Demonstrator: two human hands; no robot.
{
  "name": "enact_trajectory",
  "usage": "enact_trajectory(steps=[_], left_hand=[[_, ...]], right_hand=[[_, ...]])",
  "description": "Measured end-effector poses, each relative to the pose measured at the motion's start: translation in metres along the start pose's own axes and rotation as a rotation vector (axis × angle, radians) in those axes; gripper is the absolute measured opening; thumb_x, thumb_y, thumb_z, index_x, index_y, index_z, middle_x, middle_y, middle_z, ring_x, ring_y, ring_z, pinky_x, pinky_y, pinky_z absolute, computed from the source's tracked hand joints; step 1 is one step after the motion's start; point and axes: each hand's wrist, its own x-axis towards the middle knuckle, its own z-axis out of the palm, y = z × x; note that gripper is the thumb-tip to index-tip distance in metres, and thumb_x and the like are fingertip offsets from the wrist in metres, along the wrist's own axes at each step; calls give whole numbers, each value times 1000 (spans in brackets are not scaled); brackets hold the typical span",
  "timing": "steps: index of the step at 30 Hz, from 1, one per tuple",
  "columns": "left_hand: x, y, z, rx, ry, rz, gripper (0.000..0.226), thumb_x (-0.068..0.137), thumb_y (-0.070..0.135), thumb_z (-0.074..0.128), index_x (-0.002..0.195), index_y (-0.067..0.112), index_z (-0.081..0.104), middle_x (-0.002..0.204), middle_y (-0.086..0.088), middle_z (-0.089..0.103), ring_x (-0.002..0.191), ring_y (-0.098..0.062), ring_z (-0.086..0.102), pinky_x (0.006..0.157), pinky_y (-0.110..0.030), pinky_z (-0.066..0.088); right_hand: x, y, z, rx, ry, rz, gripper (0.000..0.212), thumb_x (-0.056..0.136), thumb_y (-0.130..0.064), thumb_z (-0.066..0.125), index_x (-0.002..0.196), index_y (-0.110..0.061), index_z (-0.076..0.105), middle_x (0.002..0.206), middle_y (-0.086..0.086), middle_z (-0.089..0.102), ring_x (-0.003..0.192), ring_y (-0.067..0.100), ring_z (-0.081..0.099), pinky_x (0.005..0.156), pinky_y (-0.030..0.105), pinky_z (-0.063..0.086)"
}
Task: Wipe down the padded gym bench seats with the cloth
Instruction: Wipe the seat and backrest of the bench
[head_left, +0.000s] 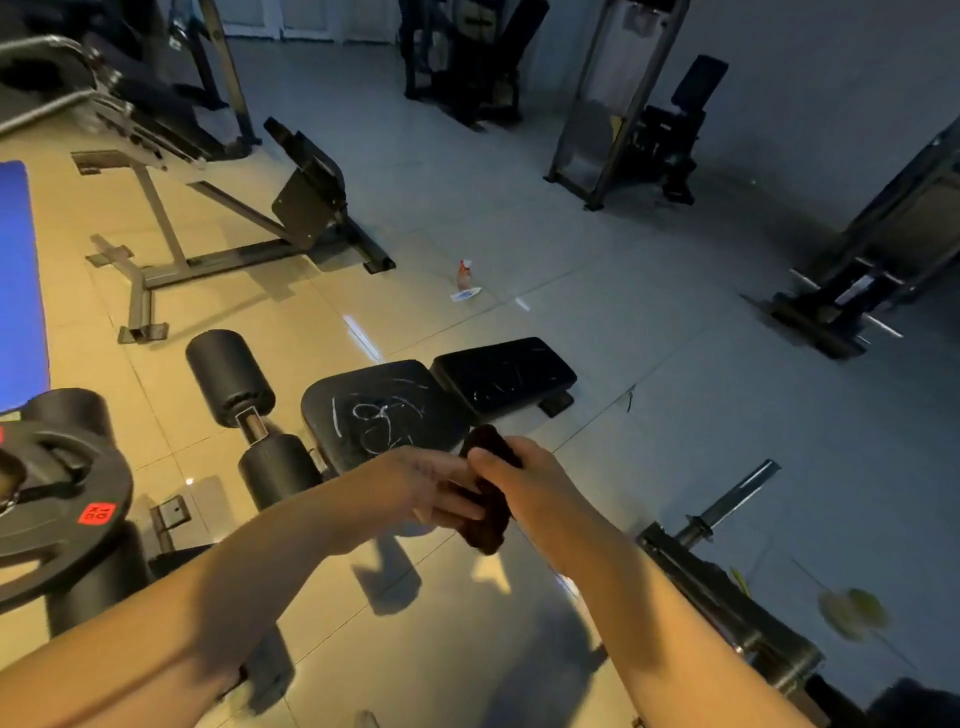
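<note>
Cloth (485, 525) lies bunched inside the right hand (530, 480), left hand (410, 478) apparently pinching it.

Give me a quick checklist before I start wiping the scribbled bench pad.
1. Cloth held: ok, right hand grips it and left hand holds its lower part.
2. Cloth on near pad: not ok, not yet in contact.
3. Near pad clean: not ok, white scribbles.
4. Far pad clean: not ok, faint streaks.
5. Spray bottle at hand: not ok, on the floor beyond the bench.
6. Cloth damp: cannot tell.
</note>
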Motion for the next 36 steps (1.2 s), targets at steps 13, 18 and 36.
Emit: enact_trajectory(steps=[13, 18, 36], left_hand=[[140, 32, -35, -9, 325, -30, 40, 93, 36, 69, 117, 5, 60, 109, -17, 72, 104, -34, 70, 99, -57, 50], [185, 34, -33, -172, 513, -86, 38, 94, 41, 64, 123, 17, 59, 113, -14, 71, 105, -30, 70, 99, -56, 51], [272, -50, -142, -625, 907, -287, 23, 101, 26, 55, 120, 13, 59, 100, -18, 74, 90, -35, 74, 90, -50, 58]], right_hand=[[147, -11, -103, 194, -213, 25, 26, 98, -34, 62, 122, -23, 57, 118, 7, 68, 110, 22, 67, 95, 42, 58], [206, 2, -125, 343, -464, 208, 60, 88, -18, 76, 139, -24, 44, 131, 11, 60, 116, 30, 65, 96, 47, 57], [388, 20, -29, -12, -617, 451, 38, 98, -10, 62, 122, -40, 62, 124, 3, 60, 110, 24, 63, 84, 36, 62]])
